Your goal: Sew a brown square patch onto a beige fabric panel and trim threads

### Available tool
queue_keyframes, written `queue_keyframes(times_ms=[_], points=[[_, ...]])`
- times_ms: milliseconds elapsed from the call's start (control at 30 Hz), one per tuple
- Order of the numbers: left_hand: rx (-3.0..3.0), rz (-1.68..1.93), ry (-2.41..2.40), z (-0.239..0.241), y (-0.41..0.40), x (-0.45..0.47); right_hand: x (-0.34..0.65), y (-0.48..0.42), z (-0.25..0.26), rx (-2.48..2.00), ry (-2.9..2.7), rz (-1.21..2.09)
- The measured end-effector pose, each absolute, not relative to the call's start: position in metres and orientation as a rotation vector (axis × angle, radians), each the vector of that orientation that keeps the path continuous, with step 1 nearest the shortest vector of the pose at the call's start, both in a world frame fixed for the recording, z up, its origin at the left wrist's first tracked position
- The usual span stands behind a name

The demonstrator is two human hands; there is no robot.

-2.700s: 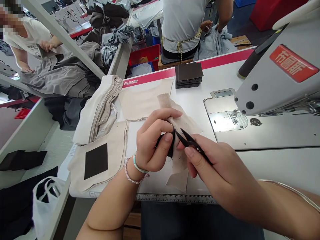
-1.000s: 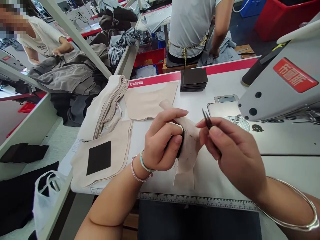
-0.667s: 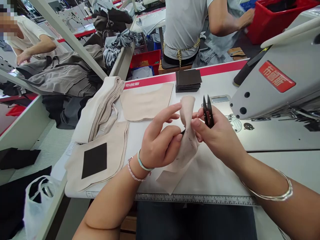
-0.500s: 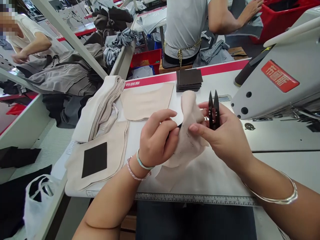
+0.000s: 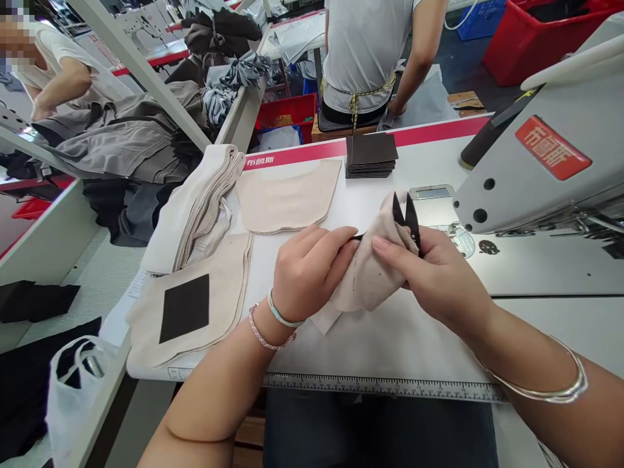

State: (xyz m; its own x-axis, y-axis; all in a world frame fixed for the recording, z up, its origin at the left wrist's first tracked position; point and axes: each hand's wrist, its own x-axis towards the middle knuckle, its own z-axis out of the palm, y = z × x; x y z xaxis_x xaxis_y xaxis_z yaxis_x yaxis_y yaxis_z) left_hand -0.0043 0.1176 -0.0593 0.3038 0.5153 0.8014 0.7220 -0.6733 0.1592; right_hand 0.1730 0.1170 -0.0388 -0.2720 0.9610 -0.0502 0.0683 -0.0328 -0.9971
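- Our left hand (image 5: 312, 268) has drawn its raised forefinger in; the fingers are now together, clamped on the beige cloth (image 5: 373, 276) where a dark sliver (image 5: 359, 237) shows.
- Our right hand (image 5: 441, 276) is clamped on the cloth's other side, thumb in front, with the black snips (image 5: 413, 218) tucked in it, blades up and spread.
- The cloth hangs between both hands above the surface (image 5: 419, 351); it stood tall a moment ago and is now folded over lower. We judge this to be handling of cloth rather than cutting.
- The dark square (image 5: 184, 308) on the beige panel (image 5: 224, 296) and the dark stack (image 5: 371, 151) stay put.
- Beyond, a co-worker's hand (image 5: 397, 107) has left the red bin (image 5: 526, 55) for grey cloth (image 5: 426, 97).
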Motion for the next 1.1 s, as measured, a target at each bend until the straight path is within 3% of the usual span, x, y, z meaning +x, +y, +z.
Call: queue_keyframes(times_ms=[667, 933, 1100], points=[[-2.21, -1.265, -1.303, -0.051, 0.116, -0.014, 0.176, 0.119, -0.042, -1.218, -1.298, 1.475], [-2.518, -1.332, -1.471, -0.048, 0.115, -0.009, 0.176, 0.121, -0.037, -1.264, -1.511, 1.1], [-2.689, -1.359, -1.521, -0.048, 0.114, -0.008, 0.175, 0.119, -0.035, -1.226, -1.588, 1.079]])
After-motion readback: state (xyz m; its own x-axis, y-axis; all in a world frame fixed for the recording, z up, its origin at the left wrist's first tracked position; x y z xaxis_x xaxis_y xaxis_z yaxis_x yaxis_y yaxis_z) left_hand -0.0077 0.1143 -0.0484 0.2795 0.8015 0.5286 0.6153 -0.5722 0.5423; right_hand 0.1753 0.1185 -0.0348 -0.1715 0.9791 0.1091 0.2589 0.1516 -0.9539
